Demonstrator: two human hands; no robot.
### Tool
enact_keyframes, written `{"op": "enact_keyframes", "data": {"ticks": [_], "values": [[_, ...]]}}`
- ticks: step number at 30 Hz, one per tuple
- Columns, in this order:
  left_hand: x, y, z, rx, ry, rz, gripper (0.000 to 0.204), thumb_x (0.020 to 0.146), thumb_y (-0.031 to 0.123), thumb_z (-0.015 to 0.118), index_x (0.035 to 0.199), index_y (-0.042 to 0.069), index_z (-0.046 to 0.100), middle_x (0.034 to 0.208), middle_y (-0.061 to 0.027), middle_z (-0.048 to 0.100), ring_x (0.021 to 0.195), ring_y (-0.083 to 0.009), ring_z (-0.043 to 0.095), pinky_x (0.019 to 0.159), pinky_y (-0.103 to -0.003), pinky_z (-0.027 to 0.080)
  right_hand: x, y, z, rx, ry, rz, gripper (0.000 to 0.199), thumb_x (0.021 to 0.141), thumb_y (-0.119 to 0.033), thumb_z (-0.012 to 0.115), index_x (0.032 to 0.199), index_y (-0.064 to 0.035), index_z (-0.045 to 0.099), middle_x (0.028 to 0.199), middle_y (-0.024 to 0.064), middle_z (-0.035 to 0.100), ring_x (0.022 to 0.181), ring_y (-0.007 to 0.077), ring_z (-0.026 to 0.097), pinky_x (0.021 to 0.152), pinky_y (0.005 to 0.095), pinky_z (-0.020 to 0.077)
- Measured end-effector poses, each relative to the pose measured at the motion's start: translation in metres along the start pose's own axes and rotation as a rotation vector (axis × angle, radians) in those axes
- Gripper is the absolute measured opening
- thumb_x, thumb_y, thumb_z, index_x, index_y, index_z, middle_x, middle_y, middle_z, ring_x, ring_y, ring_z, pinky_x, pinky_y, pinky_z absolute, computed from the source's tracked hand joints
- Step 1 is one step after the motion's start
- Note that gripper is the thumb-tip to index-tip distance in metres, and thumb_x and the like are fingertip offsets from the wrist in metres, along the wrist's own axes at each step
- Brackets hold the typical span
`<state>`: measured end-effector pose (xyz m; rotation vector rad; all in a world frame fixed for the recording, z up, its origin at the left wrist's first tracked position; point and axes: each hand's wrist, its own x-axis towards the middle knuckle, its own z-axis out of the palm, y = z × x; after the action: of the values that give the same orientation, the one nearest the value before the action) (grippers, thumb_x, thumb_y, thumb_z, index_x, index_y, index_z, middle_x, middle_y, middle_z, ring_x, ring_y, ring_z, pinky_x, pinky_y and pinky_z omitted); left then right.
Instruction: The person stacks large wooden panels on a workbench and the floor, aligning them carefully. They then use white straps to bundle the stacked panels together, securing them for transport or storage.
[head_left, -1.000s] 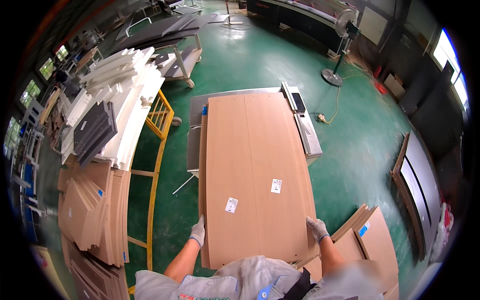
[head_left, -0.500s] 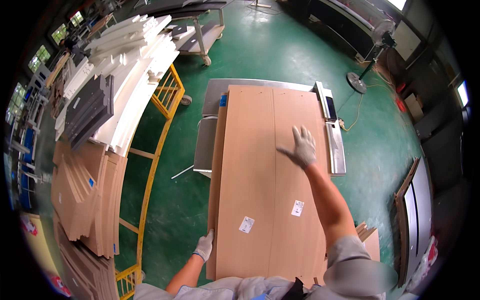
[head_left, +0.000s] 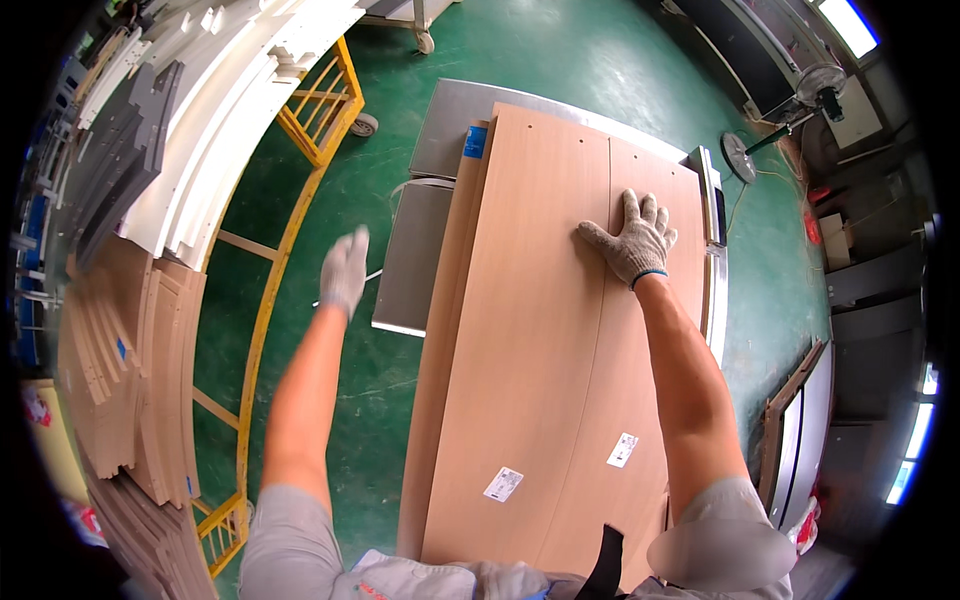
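Observation:
Two long wood-grain panels lie side by side, the left panel (head_left: 530,330) and the right panel (head_left: 650,350), each with a white label near my end. My right hand (head_left: 638,242), in a pale knitted glove, rests with fingers spread on the panels' upper face near their seam. Out to the left of the stack, my left hand (head_left: 345,272) hangs in the air over the floor, gloved and slightly blurred. Its fingers stretch forward and hold nothing. Another wood-grain board (head_left: 445,370) shows beneath, along the left edge, with a blue sticker (head_left: 475,141) at its far end.
Under the panels stands a metal-topped machine (head_left: 455,120) with a grey side plate (head_left: 408,265). At left, a yellow-framed cart (head_left: 290,235) carries white, dark and wood-grain boards. A standing fan (head_left: 738,157) is at far right; more panels (head_left: 800,440) lean on the right.
My left hand has let go of the stack's near left edge and moved forward into the air. My right hand has come down flat on the panels. The view has shifted and tilted.

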<state>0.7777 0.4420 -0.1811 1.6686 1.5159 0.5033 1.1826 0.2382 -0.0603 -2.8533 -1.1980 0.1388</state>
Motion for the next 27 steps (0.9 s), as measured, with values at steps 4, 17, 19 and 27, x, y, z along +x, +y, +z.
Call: {"op": "enact_keyframes", "data": {"ticks": [4, 17, 19, 27], "values": [[0.117, 0.009, 0.063, -0.926, -0.03, -0.154, 0.064, 0.103, 0.052, 0.058, 0.139, -0.001, 0.059, 0.132, -0.0123, 0.068, 0.111, -0.032, 0.066, 0.104, -0.043, 0.05, 0.006, -0.013, 0.005, 0.005, 0.03, -0.051, 0.117, 0.074, -0.082, 0.071, 0.161, -0.0097, 0.038, 0.166, 0.0235, 0.028, 0.156, 0.0442, 0.019, 0.124, 0.0648, 0.0119], [-0.033, 0.263, 0.265, 0.231, 0.143, 0.913, 0.037, 0.1, 0.028, 0.056, 0.126, 0.006, 0.069, 0.135, -0.0179, 0.067, 0.133, -0.0382, 0.055, 0.12, -0.051, 0.034, 0.013, 0.03, 0.031, 0.172, 0.372, -0.267, 0.064, 0.077, -0.047, 0.076, 0.132, -0.016, 0.066, 0.148, 0.0179, 0.052, 0.144, 0.0385, 0.038, 0.12, 0.0585, 0.0243], [-0.032, 0.267, 0.265, 0.286, 0.041, 0.929, 0.042, 0.101, 0.032, 0.053, 0.132, 0.007, 0.066, 0.144, -0.0159, 0.062, 0.138, -0.0372, 0.052, 0.122, -0.052, 0.031, 0.001, 0.046, 0.022, 0.499, 0.279, -0.367, 0.034, 0.078, -0.025, 0.075, 0.11, -0.0139, 0.072, 0.13, 0.0129, 0.065, 0.129, 0.0335, 0.055, 0.112, 0.0528, 0.0371], [-0.038, 0.267, 0.271, 0.556, 0.039, 0.956, 0.045, 0.104, 0.036, 0.051, 0.141, 0.011, 0.062, 0.155, -0.0129, 0.053, 0.148, -0.0337, 0.042, 0.125, -0.05, 0.026, 0.028, 0.12, 0.017, -0.34, 0.698, -0.513, 0.014, 0.091, -0.012, 0.056, 0.099, -0.0091, 0.067, 0.101, 0.0154, 0.067, 0.115, 0.0323, 0.062, 0.127, 0.0531, 0.0255]]}}
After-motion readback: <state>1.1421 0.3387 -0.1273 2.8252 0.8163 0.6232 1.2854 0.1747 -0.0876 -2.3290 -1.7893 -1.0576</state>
